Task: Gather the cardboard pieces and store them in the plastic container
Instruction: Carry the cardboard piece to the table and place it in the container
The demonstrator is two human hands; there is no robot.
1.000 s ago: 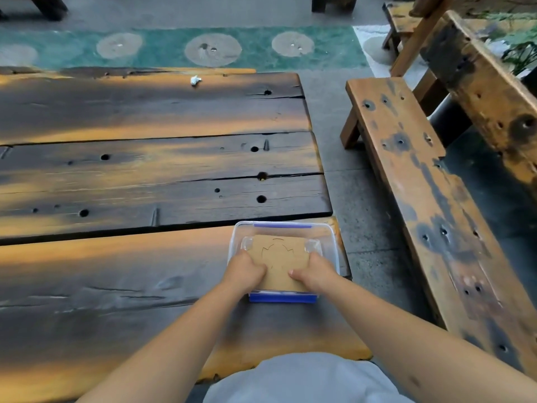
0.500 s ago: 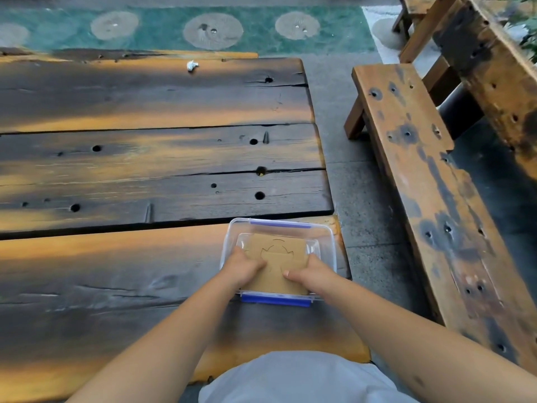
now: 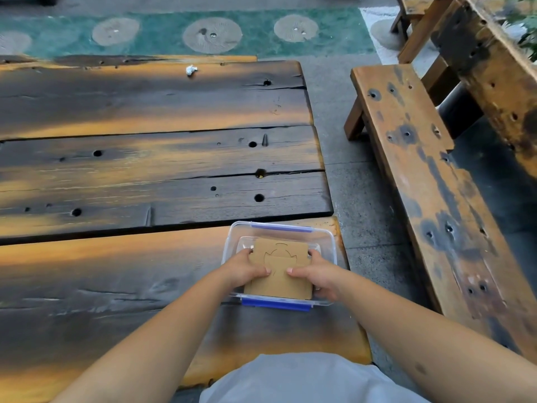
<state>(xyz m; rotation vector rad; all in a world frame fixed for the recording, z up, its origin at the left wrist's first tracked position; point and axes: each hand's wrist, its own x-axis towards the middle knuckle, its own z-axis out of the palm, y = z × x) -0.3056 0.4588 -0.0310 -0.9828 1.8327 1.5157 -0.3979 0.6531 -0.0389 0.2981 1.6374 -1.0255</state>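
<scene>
A clear plastic container with blue clips stands near the right end of the dark wooden table. A brown cardboard piece with a round cut-out outline lies tilted in it, its near edge resting over the container's front rim. My left hand grips the cardboard's left edge, thumb on top. My right hand grips its right edge the same way. Whether more pieces lie under it is hidden.
A small white crumpled scrap lies at the table's far side. A worn wooden bench runs along the right, across a strip of grey paving. Green flooring with round discs lies beyond the table.
The cardboard's near edge has lifted up over the container's front rim, and my hands have shifted from pressing on top to gripping its sides. The view has tilted slightly.
</scene>
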